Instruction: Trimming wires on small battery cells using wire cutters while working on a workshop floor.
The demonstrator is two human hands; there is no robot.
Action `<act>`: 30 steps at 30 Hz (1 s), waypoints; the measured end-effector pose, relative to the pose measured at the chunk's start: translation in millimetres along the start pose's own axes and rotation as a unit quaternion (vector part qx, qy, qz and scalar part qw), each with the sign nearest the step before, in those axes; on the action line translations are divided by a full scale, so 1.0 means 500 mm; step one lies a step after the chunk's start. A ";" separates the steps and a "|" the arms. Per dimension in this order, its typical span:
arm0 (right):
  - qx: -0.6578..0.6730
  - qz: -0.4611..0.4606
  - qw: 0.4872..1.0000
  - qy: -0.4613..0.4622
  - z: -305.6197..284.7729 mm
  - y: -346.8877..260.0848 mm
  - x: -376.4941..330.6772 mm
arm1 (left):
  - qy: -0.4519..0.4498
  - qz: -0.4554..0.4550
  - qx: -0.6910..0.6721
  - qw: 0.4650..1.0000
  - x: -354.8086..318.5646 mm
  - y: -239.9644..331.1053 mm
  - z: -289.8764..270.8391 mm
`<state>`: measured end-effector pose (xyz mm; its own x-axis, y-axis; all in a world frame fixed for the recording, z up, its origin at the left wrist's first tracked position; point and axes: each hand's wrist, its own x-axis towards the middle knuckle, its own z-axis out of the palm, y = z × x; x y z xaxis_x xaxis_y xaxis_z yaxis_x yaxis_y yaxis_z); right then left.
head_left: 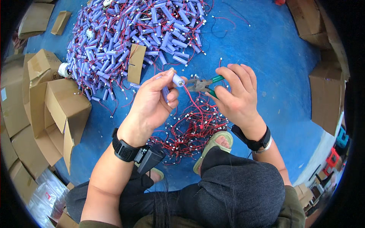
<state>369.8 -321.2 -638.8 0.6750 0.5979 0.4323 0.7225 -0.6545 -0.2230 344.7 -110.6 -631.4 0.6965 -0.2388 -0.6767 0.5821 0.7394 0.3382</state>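
L hand [149, 102]: thumb + index pinching purple cell [177, 80], end w/ red lead [192, 98] facing R; other fingers curled round 2nd cell [165, 94]. R hand [239, 91]: fingers wrapped on green handles of pliers [200, 85], handles spread; pliers' head just beside cell's lead end, contact w/ lead: can't tell. Cell loc.: mid-view, above heap of cut-type red/blk wires w/ wht plugs [201, 123] on blue floor [281, 87]. Big pile of cells [114, 45] upper L, cardbd strip [136, 64] at its near edge; open box [78, 97] far L.
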 end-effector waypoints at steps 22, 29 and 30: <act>-0.036 0.088 0.995 -0.005 0.017 -0.008 -0.013 | 0.091 0.130 0.466 0.871 0.004 -0.049 -0.010; 0.071 0.058 0.974 -0.208 0.007 0.040 -0.012 | 0.109 -0.007 0.124 0.986 0.028 -0.049 -0.105; 0.052 0.017 0.955 -0.292 0.021 0.019 -0.026 | 0.100 0.013 0.148 0.984 0.021 -0.006 -0.118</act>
<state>369.5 -330.7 -655.6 0.6445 0.7535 -0.1300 0.6893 -0.6461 -0.3277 325.4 -78.1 -678.1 0.6341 -0.0717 -0.7699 0.6821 0.5209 0.5132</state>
